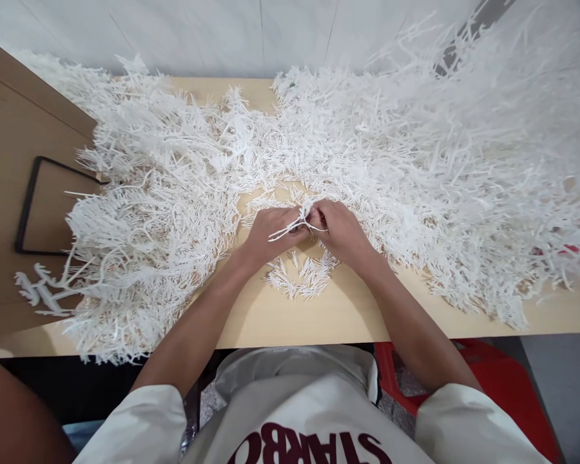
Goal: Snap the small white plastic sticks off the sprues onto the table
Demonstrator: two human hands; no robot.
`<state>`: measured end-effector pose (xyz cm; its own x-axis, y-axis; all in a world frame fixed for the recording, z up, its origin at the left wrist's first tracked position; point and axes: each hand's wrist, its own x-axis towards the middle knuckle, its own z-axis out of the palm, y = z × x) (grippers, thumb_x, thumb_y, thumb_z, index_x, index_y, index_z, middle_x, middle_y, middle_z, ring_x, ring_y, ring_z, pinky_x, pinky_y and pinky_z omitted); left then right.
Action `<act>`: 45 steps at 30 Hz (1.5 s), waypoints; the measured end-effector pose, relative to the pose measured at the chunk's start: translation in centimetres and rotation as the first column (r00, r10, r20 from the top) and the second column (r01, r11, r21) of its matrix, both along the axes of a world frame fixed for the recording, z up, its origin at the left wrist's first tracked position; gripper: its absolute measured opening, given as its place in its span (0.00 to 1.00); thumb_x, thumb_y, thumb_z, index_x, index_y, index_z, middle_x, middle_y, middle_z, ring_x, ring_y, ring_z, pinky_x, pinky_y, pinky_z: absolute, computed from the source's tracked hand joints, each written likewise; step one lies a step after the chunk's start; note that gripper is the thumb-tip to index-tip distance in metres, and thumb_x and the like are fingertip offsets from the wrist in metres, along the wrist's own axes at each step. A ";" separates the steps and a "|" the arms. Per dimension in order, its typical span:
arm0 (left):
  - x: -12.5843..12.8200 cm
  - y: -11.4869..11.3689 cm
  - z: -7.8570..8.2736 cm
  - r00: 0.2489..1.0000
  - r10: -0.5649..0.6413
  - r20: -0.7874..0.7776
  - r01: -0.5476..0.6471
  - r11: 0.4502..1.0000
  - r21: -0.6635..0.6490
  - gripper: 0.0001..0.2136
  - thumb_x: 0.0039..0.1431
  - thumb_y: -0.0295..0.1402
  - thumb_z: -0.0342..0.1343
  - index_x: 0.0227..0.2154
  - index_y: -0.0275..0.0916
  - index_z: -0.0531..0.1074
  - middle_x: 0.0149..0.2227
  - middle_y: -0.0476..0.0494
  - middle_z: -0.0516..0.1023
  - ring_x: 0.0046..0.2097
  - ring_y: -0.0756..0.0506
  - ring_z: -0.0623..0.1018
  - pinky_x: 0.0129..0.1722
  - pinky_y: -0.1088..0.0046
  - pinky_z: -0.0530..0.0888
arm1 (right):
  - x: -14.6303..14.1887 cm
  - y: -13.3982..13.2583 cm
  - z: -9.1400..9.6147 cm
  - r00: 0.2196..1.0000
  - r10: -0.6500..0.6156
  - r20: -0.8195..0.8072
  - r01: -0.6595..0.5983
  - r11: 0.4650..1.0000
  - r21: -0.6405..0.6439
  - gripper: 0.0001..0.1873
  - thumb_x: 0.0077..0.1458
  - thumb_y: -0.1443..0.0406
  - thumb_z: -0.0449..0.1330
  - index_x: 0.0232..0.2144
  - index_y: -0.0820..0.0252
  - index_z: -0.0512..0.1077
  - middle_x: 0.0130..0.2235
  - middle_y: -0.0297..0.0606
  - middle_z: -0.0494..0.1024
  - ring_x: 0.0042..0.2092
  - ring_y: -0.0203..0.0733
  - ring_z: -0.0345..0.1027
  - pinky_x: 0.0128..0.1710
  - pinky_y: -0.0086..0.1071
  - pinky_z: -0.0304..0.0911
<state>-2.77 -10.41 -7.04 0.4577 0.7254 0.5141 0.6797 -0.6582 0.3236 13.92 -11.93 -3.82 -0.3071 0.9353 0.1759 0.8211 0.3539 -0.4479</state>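
Note:
Over the middle of the table, my left hand and my right hand meet, almost touching. Between them is a thin white branched strand piece, like a plastic sprig. Both hands have their fingers pinched on it, and its thin arms stick out to the left and upward. My fingertips are partly hidden behind the hands. Just below lies a small pile of short white bits on the bare wood.
Big heaps of white branched strands lie on the left and the right of the wooden table. A wooden panel with a black handle stands at left. A red stool is below right. Another person's limb shows lower left.

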 end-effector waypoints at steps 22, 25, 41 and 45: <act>0.2 -0.1 0.0 0.998 -0.054 -0.045 0.062 0.973 0.220 0.09 0.60 0.39 0.53 0.32 0.38 0.70 0.21 0.50 0.72 0.23 0.50 0.70 0.25 0.71 0.59 | 0.1 0.0 1.2 0.998 -0.013 -0.059 0.009 0.997 -0.071 0.14 0.57 0.64 0.46 0.20 0.58 0.54 0.22 0.31 0.64 0.24 0.32 0.51 0.28 0.31 0.47; 0.3 -0.2 0.1 0.999 -0.039 -0.025 0.044 0.967 0.253 0.10 0.61 0.39 0.51 0.34 0.37 0.70 0.21 0.50 0.72 0.23 0.51 0.69 0.25 0.72 0.58 | 0.0 -0.1 1.4 0.998 -0.015 -0.065 0.010 0.997 -0.071 0.13 0.57 0.64 0.46 0.20 0.58 0.55 0.22 0.31 0.63 0.24 0.32 0.51 0.28 0.30 0.47; 0.1 0.0 -0.4 0.994 -0.041 0.101 0.029 0.992 0.126 0.16 0.60 0.44 0.53 0.23 0.37 0.68 0.20 0.51 0.72 0.23 0.53 0.70 0.25 0.75 0.62 | 0.8 -0.1 1.4 0.984 0.013 -0.177 -0.044 0.984 -0.173 0.20 0.63 0.52 0.45 0.25 0.58 0.61 0.24 0.30 0.64 0.25 0.30 0.55 0.28 0.29 0.49; -0.1 0.2 -0.9 0.994 -0.053 0.096 0.044 0.995 0.094 0.17 0.60 0.46 0.52 0.25 0.37 0.69 0.22 0.50 0.73 0.24 0.53 0.71 0.25 0.75 0.63 | 1.9 0.3 1.9 0.969 0.028 -0.245 -0.097 0.956 -0.277 0.22 0.61 0.50 0.49 0.23 0.58 0.63 0.23 0.29 0.62 0.26 0.30 0.54 0.28 0.29 0.49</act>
